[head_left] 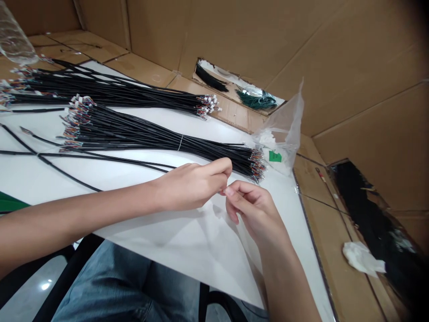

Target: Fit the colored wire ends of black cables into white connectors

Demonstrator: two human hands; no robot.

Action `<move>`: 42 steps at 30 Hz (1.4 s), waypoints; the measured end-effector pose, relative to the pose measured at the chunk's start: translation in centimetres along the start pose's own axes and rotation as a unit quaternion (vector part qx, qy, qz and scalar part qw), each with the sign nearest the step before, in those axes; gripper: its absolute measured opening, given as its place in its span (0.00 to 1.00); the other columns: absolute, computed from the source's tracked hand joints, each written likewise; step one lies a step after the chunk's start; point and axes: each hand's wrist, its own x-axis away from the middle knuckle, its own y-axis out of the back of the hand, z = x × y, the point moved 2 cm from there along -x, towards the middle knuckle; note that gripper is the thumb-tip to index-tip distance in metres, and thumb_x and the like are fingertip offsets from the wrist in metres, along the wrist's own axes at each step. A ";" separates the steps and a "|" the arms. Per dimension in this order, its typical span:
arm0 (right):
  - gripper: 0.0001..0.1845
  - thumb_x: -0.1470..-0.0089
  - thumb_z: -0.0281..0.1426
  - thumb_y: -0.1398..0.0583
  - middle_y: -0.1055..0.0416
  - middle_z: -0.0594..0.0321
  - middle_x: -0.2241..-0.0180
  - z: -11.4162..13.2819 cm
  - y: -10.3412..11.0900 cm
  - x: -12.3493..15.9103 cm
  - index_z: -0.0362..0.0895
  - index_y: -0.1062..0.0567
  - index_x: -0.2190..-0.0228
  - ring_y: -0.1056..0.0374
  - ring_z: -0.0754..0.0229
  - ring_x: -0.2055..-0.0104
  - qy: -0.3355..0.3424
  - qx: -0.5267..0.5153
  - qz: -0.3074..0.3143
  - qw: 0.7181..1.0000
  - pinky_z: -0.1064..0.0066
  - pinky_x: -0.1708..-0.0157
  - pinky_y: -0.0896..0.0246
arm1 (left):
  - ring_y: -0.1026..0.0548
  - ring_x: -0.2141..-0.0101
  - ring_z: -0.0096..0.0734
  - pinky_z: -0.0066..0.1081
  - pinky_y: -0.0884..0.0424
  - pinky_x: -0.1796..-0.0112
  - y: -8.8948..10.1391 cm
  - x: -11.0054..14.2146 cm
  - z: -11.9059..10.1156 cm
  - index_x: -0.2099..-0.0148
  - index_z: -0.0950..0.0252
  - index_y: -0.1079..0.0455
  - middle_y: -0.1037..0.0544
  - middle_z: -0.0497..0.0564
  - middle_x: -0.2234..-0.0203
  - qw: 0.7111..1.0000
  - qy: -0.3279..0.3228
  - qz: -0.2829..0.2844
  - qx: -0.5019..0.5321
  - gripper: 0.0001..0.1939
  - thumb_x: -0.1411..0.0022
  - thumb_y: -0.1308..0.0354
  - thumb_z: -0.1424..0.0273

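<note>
My left hand [196,184] is closed in a pinch above the front part of the white table. My right hand [256,208] faces it, thumb and forefinger pinched together, and the fingertips of both hands meet. Something very small sits between them, too small and covered to name. Just behind my hands lies a tied bundle of black cables [144,132], with thin coloured wires at both ends. A few loose black cables [127,159] run toward my left forearm and pass out of sight behind it.
A second bundle of black cables [124,89] with white connectors lies farther back. A clear plastic bag [284,129] with white pieces and a green label stands at the right. Cardboard [234,31] walls the table. Crumpled white tissue [363,258] lies at far right, a plastic bottle [15,38] at far left.
</note>
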 end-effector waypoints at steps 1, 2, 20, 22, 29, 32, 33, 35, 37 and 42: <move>0.15 0.49 0.40 0.36 0.38 0.70 0.89 0.1 -0.1 0.0 0.41 0.28 0.78 0.47 0.70 0.87 0.002 0.005 -0.009 1.000 0.74 0.81 0.52 | 0.34 0.77 0.23 0.25 0.39 0.78 0.0 0.0 0.0 0.66 0.68 0.32 0.29 0.53 0.63 1.000 0.005 -0.002 0.014 0.10 0.34 0.54 0.75; 0.15 0.49 0.39 0.37 0.38 0.71 0.89 0.1 -0.1 0.0 0.41 0.28 0.78 0.47 0.70 0.87 0.003 0.006 -0.018 1.000 0.74 0.81 0.52 | 0.33 0.76 0.23 0.25 0.38 0.77 0.1 -0.1 0.0 0.67 0.69 0.32 0.29 0.53 0.63 0.999 0.010 -0.005 0.034 0.11 0.35 0.53 0.75; 0.12 0.49 0.38 0.37 0.37 0.70 0.88 0.6 -0.1 0.2 0.42 0.26 0.76 0.46 0.69 0.87 0.030 -0.031 -0.017 0.999 0.74 0.83 0.57 | 0.30 0.74 0.21 0.22 0.33 0.74 0.8 -0.6 0.5 0.72 0.70 0.27 0.27 0.52 0.69 0.968 0.027 -0.085 0.234 0.07 0.44 0.45 0.80; 0.12 0.49 0.37 0.37 0.38 0.70 0.89 0.7 -0.1 0.2 0.42 0.26 0.76 0.46 0.70 0.87 0.014 -0.041 -0.018 0.999 0.74 0.83 0.58 | 0.30 0.73 0.23 0.22 0.34 0.73 0.7 -0.4 0.5 0.72 0.70 0.28 0.27 0.53 0.69 0.973 -0.005 -0.089 0.213 0.08 0.42 0.47 0.80; 0.12 0.56 0.36 0.33 0.48 0.74 0.88 0.8 -0.6 0.1 0.40 0.27 0.79 0.50 0.73 0.89 -0.082 -0.164 0.028 0.983 0.77 0.87 0.64 | 0.30 0.72 0.24 0.25 0.35 0.72 0.1 0.3 0.0 0.70 0.67 0.32 0.25 0.55 0.65 0.993 -0.061 -0.087 0.059 0.12 0.36 0.54 0.77; 0.12 0.57 0.34 0.33 0.49 0.75 0.87 0.8 -0.7 0.1 0.39 0.26 0.79 0.52 0.75 0.90 -0.116 -0.205 0.051 0.971 0.78 0.88 0.66 | 0.30 0.75 0.25 0.25 0.36 0.72 0.2 0.5 -0.2 0.67 0.66 0.33 0.24 0.51 0.69 0.996 -0.053 -0.062 0.021 0.12 0.35 0.56 0.76; 0.12 0.57 0.34 0.33 0.49 0.75 0.87 0.8 -0.7 0.1 0.39 0.26 0.80 0.52 0.75 0.90 -0.123 -0.215 0.058 0.967 0.78 0.89 0.67 | 0.30 0.75 0.25 0.25 0.36 0.72 0.3 0.5 -0.3 0.65 0.65 0.33 0.24 0.50 0.71 0.997 -0.041 -0.055 0.029 0.11 0.34 0.56 0.75; 0.12 0.57 0.34 0.33 0.50 0.74 0.88 0.8 -0.7 0.1 0.39 0.27 0.80 0.53 0.75 0.90 -0.135 -0.229 0.070 0.961 0.79 0.89 0.67 | 0.31 0.76 0.25 0.24 0.36 0.73 0.5 0.4 -0.3 0.62 0.65 0.34 0.24 0.48 0.74 0.997 -0.020 -0.048 0.050 0.12 0.32 0.58 0.73; 0.12 0.57 0.34 0.34 0.50 0.75 0.87 0.8 -0.7 0.1 0.39 0.27 0.80 0.53 0.75 0.90 -0.144 -0.237 0.077 0.958 0.79 0.90 0.67 | 0.31 0.77 0.25 0.24 0.36 0.73 0.7 0.4 -0.5 0.63 0.66 0.33 0.25 0.48 0.77 0.997 -0.027 -0.054 0.055 0.14 0.31 0.59 0.72; 0.12 0.57 0.34 0.34 0.50 0.75 0.88 0.7 -0.9 0.2 0.39 0.28 0.80 0.53 0.74 0.90 -0.144 -0.224 0.071 0.961 0.78 0.90 0.67 | 0.30 0.77 0.26 0.25 0.36 0.72 0.6 0.5 -0.5 0.65 0.67 0.32 0.26 0.49 0.78 0.996 -0.044 -0.062 0.050 0.15 0.31 0.59 0.72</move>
